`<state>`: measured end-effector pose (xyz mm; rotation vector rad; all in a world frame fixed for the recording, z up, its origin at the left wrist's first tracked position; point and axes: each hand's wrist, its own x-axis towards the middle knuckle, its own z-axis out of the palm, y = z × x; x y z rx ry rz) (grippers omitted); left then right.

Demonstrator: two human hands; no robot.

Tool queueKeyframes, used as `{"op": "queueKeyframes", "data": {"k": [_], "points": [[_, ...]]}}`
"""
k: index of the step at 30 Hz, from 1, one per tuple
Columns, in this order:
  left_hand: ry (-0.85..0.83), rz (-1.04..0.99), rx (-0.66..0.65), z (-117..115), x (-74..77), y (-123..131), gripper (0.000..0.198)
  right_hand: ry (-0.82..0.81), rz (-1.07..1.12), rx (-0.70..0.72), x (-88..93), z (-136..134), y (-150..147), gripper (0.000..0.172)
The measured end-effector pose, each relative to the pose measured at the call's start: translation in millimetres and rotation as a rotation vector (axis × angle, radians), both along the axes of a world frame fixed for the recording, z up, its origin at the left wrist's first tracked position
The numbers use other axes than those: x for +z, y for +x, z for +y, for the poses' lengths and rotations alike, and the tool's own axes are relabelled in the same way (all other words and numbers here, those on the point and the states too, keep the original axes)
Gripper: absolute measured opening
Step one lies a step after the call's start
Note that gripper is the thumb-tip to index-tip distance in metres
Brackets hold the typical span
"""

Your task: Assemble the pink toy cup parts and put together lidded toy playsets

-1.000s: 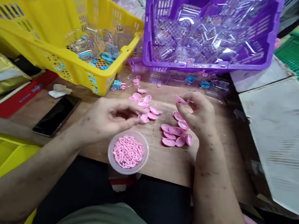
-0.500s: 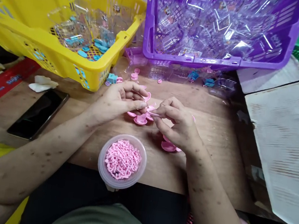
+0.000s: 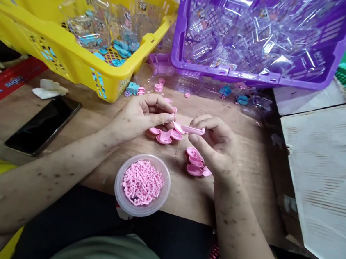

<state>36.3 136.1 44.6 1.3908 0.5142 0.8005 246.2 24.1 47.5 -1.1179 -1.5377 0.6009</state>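
My right hand point(image 3: 217, 138) holds a thin pink plastic piece point(image 3: 193, 130) edge-on between thumb and fingers. Facing it, my left hand point(image 3: 154, 113) is pinched on a tiny pink part point(image 3: 173, 114), too small to name. Under and behind the left fingertips lies a group of pink oval plastic shells point(image 3: 164, 137) on the table. A second group of pink shells point(image 3: 194, 170) sits just below my right hand. Nearer my body stands a round clear tub point(image 3: 117, 189) filled with small pink rod-like pieces point(image 3: 142, 182).
A yellow crate point(image 3: 116, 76) at back left and a purple crate point(image 3: 228, 73) at back hold clear plastic cases. Small pink and turquoise parts point(image 3: 133, 88) lie before them. A phone point(image 3: 43, 124) lies left; cardboard point(image 3: 327, 162) stands right.
My right hand has moved slightly right and turned, so the pink piece shows more fully between its fingers. My left hand keeps its pinch. The view has shifted a little.
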Motion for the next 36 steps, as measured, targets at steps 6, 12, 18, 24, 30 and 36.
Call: {"op": "queueKeyframes", "data": {"k": [6, 12, 18, 24, 30, 36], "points": [[-0.019, -0.014, -0.059, -3, 0.0, -1, 0.035, 0.051, -0.167, -0.014, -6.2, 1, 3, 0.013], [0.134, -0.002, -0.067, -4, -4.7, -1, 0.027, 0.188, -0.542, -0.029, -5.9, 2, 5, 0.009], [0.088, 0.028, -0.082, -3, -8.2, -2, 0.02, 0.207, -0.569, -0.013, -6.5, 1, 6, 0.016], [0.076, 0.016, -0.119, -4, -12.1, -1, 0.023, 0.211, -0.545, 0.003, -7.2, 1, 6, 0.015], [0.142, 0.034, -0.063, -8, -10.7, -1, 0.018, 0.162, -0.539, 0.005, -4.7, 1, 5, 0.013], [0.316, 0.049, -0.066, -13, -6.8, -4, 0.007, 0.206, -0.506, -0.012, -5.4, -2, 7, 0.012]]}}
